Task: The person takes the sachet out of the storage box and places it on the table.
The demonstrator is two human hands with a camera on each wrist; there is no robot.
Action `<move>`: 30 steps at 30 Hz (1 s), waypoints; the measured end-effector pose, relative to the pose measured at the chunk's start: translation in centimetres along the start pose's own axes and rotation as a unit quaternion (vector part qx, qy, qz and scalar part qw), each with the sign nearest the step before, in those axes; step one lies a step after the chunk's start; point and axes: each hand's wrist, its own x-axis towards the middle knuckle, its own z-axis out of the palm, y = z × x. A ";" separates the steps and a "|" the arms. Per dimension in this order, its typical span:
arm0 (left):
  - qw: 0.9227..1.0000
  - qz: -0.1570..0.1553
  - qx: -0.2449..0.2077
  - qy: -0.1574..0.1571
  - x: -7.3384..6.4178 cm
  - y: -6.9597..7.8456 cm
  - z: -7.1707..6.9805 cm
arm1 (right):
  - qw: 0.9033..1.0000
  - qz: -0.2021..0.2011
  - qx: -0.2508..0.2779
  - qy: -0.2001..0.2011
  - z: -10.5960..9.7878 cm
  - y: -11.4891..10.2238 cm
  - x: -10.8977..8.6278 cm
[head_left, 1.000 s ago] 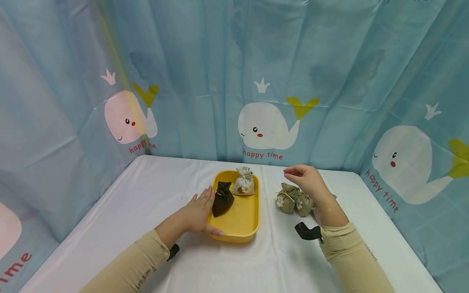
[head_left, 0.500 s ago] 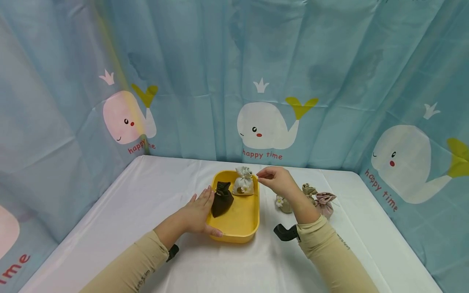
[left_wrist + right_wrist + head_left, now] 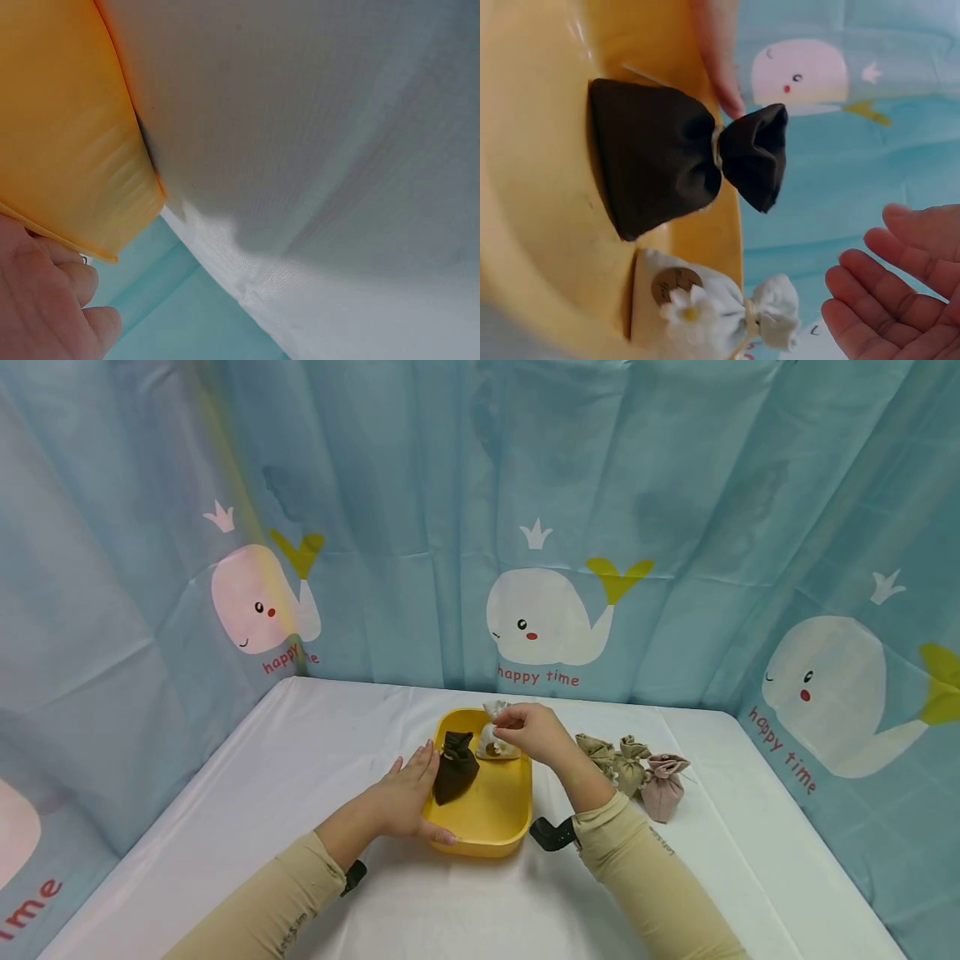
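Note:
A yellow tray (image 3: 491, 847) stands on the white tablecloth, holding two small drawstring pouches. One is a dark brown pouch (image 3: 455, 777) at the tray's left; the other, a white pouch (image 3: 697, 315) with a flower and a round tag, stands at the far right corner. My left hand (image 3: 401, 797) rests along the tray's left side with fingers straight and thumb at the near rim. Over the white pouch hovers my right hand (image 3: 536, 733), covering part of it in the head view. In the right wrist view its fingers (image 3: 862, 277) are loosely bent, apart from the pouch's tied neck, gripping nothing.
Right of the tray, two olive pouches (image 3: 632, 768) and a pink pouch (image 3: 663, 789) stand close together, partly behind the right forearm. A blue curtain (image 3: 420, 527) with whale prints hangs behind and beside the table.
My right hand has moved left from above the olive pouches to over the white pouch in the tray, uncovering the pink pouch. My left hand and the tray have stayed in place.

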 end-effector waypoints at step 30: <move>1.000 0.009 0.003 0.008 -0.1 -0.2 0.1 | 0.997 0.030 -0.031 -0.069 3.9 -0.8 2.5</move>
